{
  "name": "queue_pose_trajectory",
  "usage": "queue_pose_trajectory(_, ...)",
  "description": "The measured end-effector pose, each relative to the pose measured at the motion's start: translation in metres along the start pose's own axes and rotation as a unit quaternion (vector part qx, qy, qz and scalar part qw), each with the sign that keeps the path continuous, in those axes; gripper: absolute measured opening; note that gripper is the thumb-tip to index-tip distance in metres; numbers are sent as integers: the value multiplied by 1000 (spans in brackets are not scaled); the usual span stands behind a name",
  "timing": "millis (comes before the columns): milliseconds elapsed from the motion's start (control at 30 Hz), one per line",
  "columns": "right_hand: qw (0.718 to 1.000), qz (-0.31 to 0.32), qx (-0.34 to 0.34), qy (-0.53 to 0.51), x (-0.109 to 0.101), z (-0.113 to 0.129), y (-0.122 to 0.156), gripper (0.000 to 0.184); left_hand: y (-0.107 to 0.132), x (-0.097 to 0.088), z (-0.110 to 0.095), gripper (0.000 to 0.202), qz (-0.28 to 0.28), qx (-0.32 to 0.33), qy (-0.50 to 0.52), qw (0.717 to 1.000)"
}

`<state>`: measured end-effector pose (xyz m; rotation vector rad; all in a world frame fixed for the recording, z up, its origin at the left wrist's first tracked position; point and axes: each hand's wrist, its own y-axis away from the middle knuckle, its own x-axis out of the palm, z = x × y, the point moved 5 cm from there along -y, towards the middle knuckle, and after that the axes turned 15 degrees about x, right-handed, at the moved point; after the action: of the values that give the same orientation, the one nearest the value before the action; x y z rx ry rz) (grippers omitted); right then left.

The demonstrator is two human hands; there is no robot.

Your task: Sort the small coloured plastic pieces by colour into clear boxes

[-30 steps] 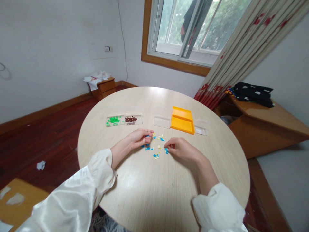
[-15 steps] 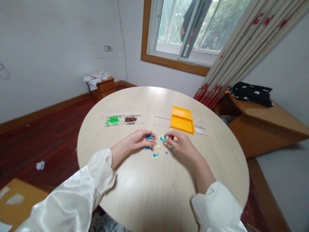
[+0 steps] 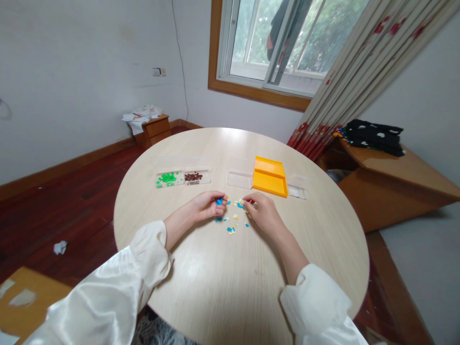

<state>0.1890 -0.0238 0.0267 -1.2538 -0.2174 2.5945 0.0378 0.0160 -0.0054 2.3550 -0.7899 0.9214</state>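
My left hand is curled, palm partly up, around several small blue plastic pieces that look like tiny toy bricks. My right hand faces it, thumb and fingertips drawn together beside a cluster of blue and pale yellow pieces. What its fingertips pinch, if anything, is too small to make out. Between and below the hands, more loose pieces in blue, yellow and cream lie scattered on the round wooden table.
Past my left hand stand clear trays, one with green pieces, one with brown pieces. Farther right are a clear tray, an open yellow-orange case and another small clear tray.
My right hand has shifted slightly left toward the cluster, and the blue piece seen at its fingertips is no longer visible there. My left hand's fingers have curled in a little more.
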Motion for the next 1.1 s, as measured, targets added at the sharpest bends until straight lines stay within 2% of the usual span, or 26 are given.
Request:
queue_pose_trajectory(100, 998, 30, 35, 33, 7, -6, -1, 6, 1, 2, -3, 27, -14, -1, 0, 1000)
queue_pose_trajectory(267, 995, 45, 60, 66, 14, -4, -1, 4, 3, 5, -4, 31, -24, -7, -8, 1000)
queue_pose_trajectory(500, 988, 44, 80, 122, 15, -4, -1, 3, 4, 6, -4, 31, -30, -6, -6, 1000)
queue_pose_trajectory(767, 989, 48, 43, 132, 17, -3, -1, 5, 3, 5, -4, 30, -29, -9, -7, 1000)
queue_pose_trajectory(1100, 994, 37, 38, 93, 18, -9, -1, 6, 2, 4, -5, 28, -11, 4, -4, 1000)
